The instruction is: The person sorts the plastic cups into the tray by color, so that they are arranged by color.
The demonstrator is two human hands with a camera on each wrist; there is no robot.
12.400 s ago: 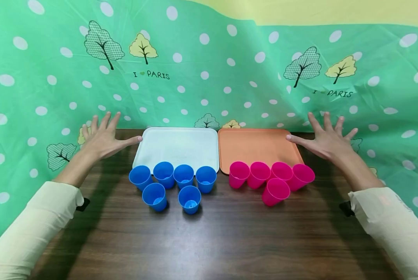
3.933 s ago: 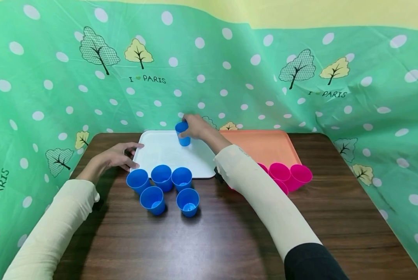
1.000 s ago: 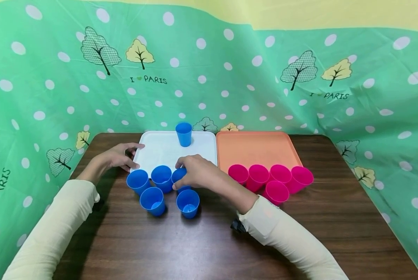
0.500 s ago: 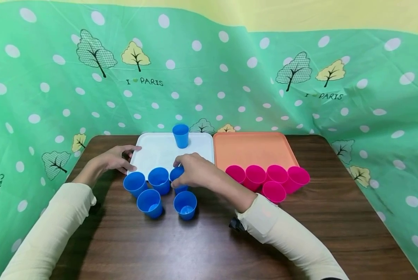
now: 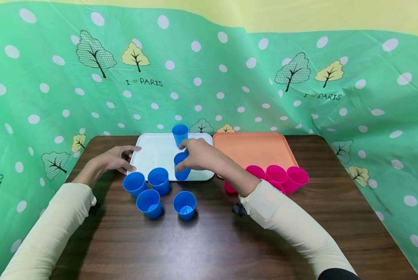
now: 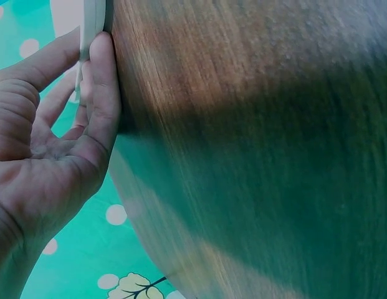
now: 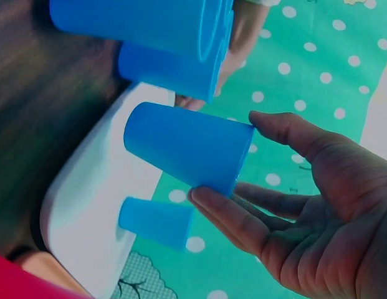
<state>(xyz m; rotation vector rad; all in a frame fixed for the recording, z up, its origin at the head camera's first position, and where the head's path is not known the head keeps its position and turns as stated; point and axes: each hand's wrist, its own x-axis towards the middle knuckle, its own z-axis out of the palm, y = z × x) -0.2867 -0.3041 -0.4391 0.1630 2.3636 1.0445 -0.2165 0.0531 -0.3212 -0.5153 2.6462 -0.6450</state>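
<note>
My right hand [image 5: 202,155] pinches a blue cup [image 7: 187,143] near its rim between thumb and fingers. In the head view this cup is upright over the front part of the white tray [image 5: 153,153]. A second blue cup [image 5: 180,134] stands at the tray's back edge, beyond my right fingers. My left hand [image 5: 114,160] holds the white tray's left rim, thumb nearer me; the left wrist view shows its fingertips at the tray edge [image 6: 92,28]. Several more blue cups [image 5: 149,204] stand upright on the table in front of the tray.
An orange tray [image 5: 254,147] adjoins the white one on the right. Several pink cups [image 5: 296,179] are grouped before it, partly hidden by my right forearm. The dark wooden table [image 5: 209,241] ends at a green dotted curtain [image 5: 230,77] behind.
Earlier, my right hand placed the first blue cup at the back of the white tray. It has since gripped another from the front row and carried it forward over the tray. My left hand stays put.
</note>
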